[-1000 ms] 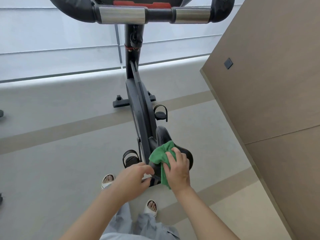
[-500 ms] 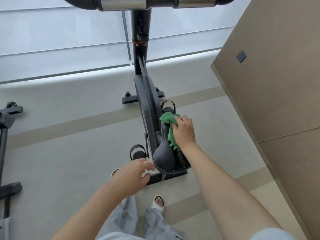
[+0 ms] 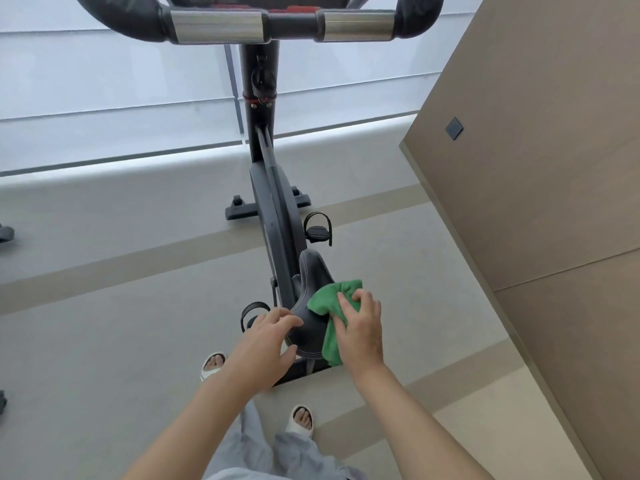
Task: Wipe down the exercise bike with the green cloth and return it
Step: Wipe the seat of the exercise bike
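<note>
**A:** What fills the view, biggest thing first?

**B:** A black exercise bike [image 3: 273, 216] stands on a grey floor [image 3: 104, 341], seen from above and behind. Its handlebar [image 3: 242, 24] runs across the far top edge; its padded saddle [image 3: 311, 299] sits near the person. A brown wall panel [image 3: 536, 202] rises on the right.

**A:** And the cloth?

**B:** The green cloth [image 3: 329, 303] lies bunched on the right side of the saddle, draping down its near right edge. The right hand [image 3: 360, 330] lies flat on top of it, fingers [image 3: 346, 303] spread and pressing it against the saddle.

**A:** The other hand?

**B:** The left hand [image 3: 266, 341] rests at the saddle's left edge, fingers loosely spread and curled, holding nothing. It seems to be steadying the seat.

**A:** How would the cloth handle?

**B:** It looks soft, light and floppy, likely a microfibre towel. It will fold and bunch under pressure, so a flat palm suits it better than a fingertip pinch. To carry it back, gathering the bunched middle in a fist should stop the corners trailing.

**A:** And the bike?

**B:** Heavy and rigid, by the look of it. The saddle's smooth cover may let the cloth slide.
</note>
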Motion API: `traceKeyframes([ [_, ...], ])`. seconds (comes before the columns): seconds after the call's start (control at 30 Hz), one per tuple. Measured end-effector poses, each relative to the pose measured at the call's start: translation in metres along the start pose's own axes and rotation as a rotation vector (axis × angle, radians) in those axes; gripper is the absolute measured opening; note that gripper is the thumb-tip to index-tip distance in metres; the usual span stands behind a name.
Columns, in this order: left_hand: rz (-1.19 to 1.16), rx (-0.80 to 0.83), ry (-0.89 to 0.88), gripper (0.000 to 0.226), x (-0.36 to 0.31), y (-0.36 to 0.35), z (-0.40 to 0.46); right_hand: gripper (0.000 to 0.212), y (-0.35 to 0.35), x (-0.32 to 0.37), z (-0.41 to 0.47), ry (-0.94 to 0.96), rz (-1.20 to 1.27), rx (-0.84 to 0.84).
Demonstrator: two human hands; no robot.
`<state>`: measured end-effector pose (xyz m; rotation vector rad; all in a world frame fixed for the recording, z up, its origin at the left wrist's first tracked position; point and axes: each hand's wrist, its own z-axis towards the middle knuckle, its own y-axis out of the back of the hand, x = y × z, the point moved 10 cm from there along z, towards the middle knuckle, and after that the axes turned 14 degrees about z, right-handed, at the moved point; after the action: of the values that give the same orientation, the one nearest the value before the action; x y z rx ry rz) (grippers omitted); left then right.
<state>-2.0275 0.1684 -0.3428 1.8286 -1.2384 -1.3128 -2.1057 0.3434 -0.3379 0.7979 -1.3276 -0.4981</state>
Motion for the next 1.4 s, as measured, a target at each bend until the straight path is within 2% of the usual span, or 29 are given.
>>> traceKeyframes([
  [0.17,-0.025,0.001,0.024,0.044,0.015,-0.005,-0.006,0.042,-0.035,0.023,0.083,-0.031,-0.038,0.060],
  [0.33,-0.017,0.004,0.049,0.041,0.029,0.001,-0.016,0.043,-0.067,0.042,0.127,0.071,-0.137,0.172],
  [0.5,-0.044,-0.018,0.104,0.039,0.046,0.015,-0.024,0.038,-0.056,0.045,0.106,0.124,0.011,0.175],
  [0.67,-0.074,-0.013,0.097,0.038,0.043,0.015,-0.022,0.035,-0.044,0.046,0.035,0.157,0.048,0.210],
  [0.83,-0.128,-0.023,0.053,0.037,0.040,0.012,-0.022,0.046,-0.022,0.025,-0.030,0.130,0.067,0.165],
  [1.0,-0.162,-0.009,0.067,0.036,0.047,0.009,-0.027,0.039,-0.036,0.043,0.017,0.121,0.019,0.121],
  [1.2,-0.170,0.004,0.104,0.034,0.066,0.012,-0.037,0.030,-0.075,0.073,0.107,0.175,-0.123,0.207],
  [1.3,-0.185,-0.024,0.121,0.032,0.075,0.016,-0.041,0.027,-0.078,0.077,0.103,0.193,-0.128,0.217],
  [1.4,-0.203,-0.055,0.137,0.031,0.081,0.018,-0.042,0.023,-0.077,0.080,0.053,0.264,-0.105,0.287],
])
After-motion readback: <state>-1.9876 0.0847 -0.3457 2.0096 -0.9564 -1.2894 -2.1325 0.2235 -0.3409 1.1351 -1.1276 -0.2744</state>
